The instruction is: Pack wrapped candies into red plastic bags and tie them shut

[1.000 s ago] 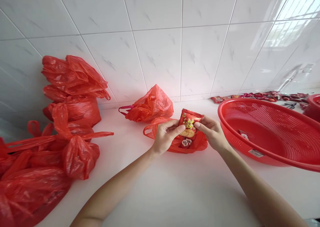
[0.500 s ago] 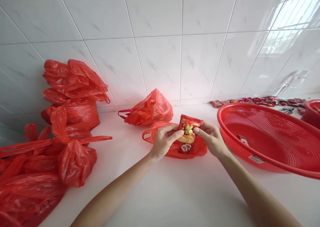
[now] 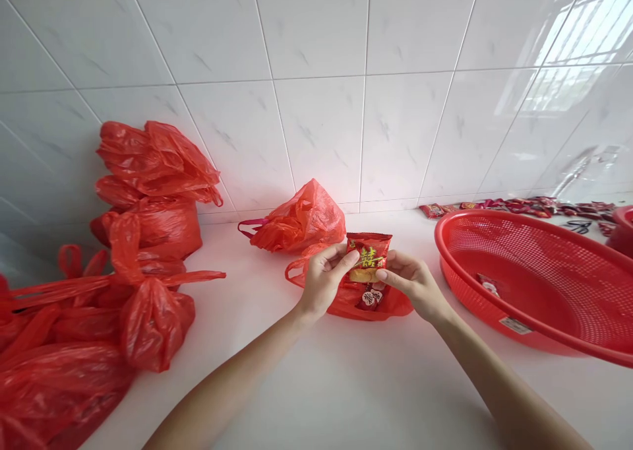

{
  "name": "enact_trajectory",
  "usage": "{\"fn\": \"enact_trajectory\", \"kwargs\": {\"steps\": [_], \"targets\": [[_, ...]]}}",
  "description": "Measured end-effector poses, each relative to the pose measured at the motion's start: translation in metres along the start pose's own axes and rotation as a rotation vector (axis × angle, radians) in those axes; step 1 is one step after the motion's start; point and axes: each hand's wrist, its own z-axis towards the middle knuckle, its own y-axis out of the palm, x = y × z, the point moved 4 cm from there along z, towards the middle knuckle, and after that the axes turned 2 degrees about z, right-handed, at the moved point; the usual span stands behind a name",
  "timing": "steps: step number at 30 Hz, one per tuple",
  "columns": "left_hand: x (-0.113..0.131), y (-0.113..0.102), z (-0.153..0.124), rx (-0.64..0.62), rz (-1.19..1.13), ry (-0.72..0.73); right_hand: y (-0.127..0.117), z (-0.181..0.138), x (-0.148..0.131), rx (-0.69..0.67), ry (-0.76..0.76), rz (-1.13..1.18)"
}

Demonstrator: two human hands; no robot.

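Note:
Between my two hands is a small red biscuit packet (image 3: 368, 255) with yellow-green lettering and a picture of a biscuit. My left hand (image 3: 324, 280) pinches its left edge, thumb on the front. On the right side, my right hand (image 3: 411, 280) grips the packet's lower edge with thumb and fingers. Directly beneath lies an opened red plastic bag (image 3: 390, 308) on the counter, its handle to the left. Inside that bag, a dark red wrapped sweet (image 3: 370, 297) with white round marks shows below the packet; other contents are hidden.
A large red perforated basket (image 3: 514, 328) stands at the right, with one small packet (image 3: 488, 285) inside. Behind it are several scattered wrapped sweets (image 3: 534, 206) and black scissors (image 3: 577, 226). Crumpled red bags (image 3: 301, 222) lie by the tiled wall. Tied, filled red bags (image 3: 158, 318) are piled at left.
The biscuit packet has been turned more upright and moved slightly left and down. My right hand's grip has shifted lower on it. The whole view has shifted slightly.

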Motion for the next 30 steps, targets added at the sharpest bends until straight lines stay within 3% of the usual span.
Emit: {"fn": "enact_trajectory", "kwargs": {"steps": [3, 12, 22, 30], "targets": [[-0.001, 0.0, 0.001, -0.036, -0.014, -0.018, -0.001, -0.001, 0.001, 0.017, 0.002, -0.017], [0.0, 0.003, 0.001, -0.186, 0.035, -0.064, 0.009, -0.001, -0.003, -0.098, -0.042, -0.019], [0.001, -0.001, 0.002, -0.055, -0.002, -0.007, 0.01, -0.001, 0.002, -0.109, -0.022, 0.005], [0.001, -0.004, 0.004, -0.022, 0.01, -0.043, 0.007, 0.0, 0.007, -0.077, 0.009, -0.014]]}}
